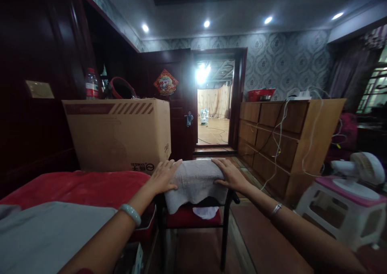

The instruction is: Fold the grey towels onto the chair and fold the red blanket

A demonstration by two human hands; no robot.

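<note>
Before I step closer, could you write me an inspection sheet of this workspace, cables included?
Surface: backrest of a red-seated black chair, draped with a gray towel.
Job's things: the gray towel; a white item, too indistinct to name, shows at the seat.
Clutter: red-capped bottle on a cardboard box; red basket on a wooden drawer cabinet.
Hands: left hand and right hand touch opposite ends of the towel; whether they grip is unclear.
Cables: white cable hangs down the cabinet front.
Surroundings: open door ahead; small fan on a pink-topped stool.
</note>
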